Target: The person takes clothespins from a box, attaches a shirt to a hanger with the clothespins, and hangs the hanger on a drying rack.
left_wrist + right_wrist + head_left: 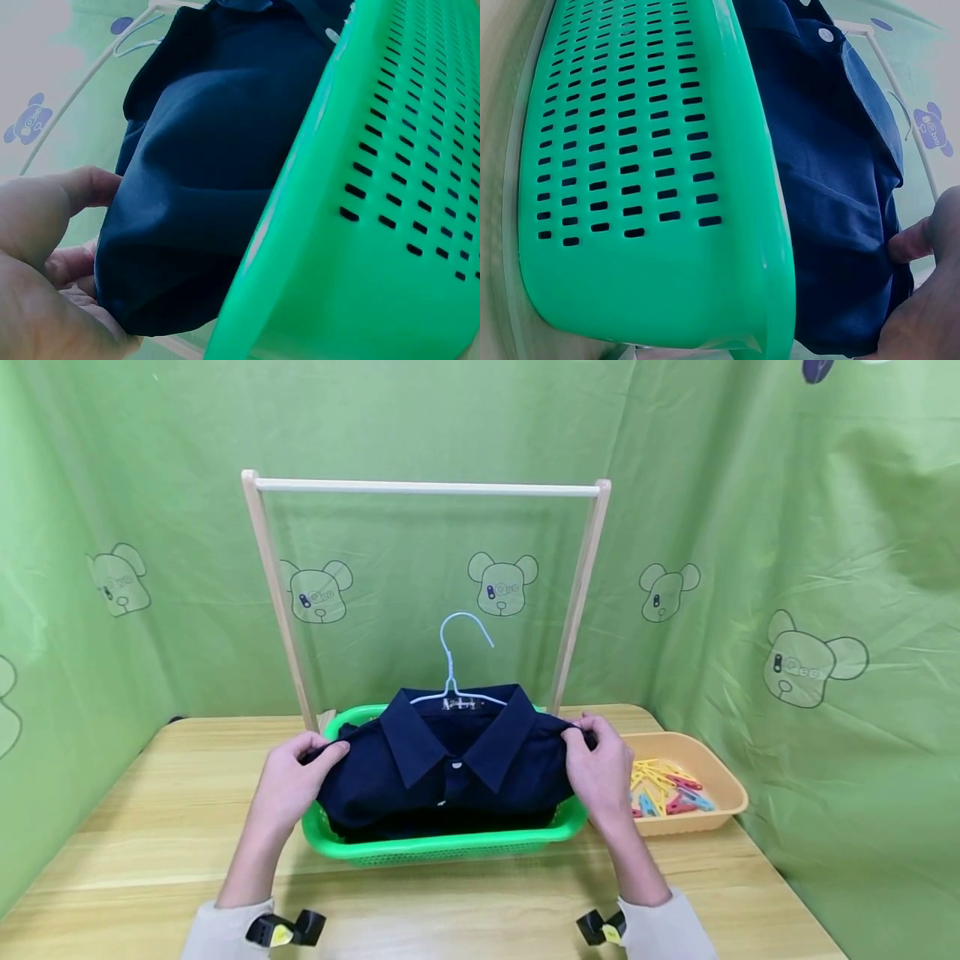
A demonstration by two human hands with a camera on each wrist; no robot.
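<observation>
A dark navy collared shirt lies over a green plastic basket, its collar facing up. Inside the neck sits a pale wire hanger, with its hook standing above the collar. My left hand pinches the shirt's left shoulder between thumb and fingers. On the other side, my right hand grips the right shoulder the same way. Both wrist views show the navy cloth bulging above the basket's perforated wall. The shirt's lower part is hidden down in the basket.
Behind the basket stands a rack with wooden posts and a white crossbar. An orange tray holding yellow, red and blue clothespins is at the right. Green printed curtains enclose the wooden table.
</observation>
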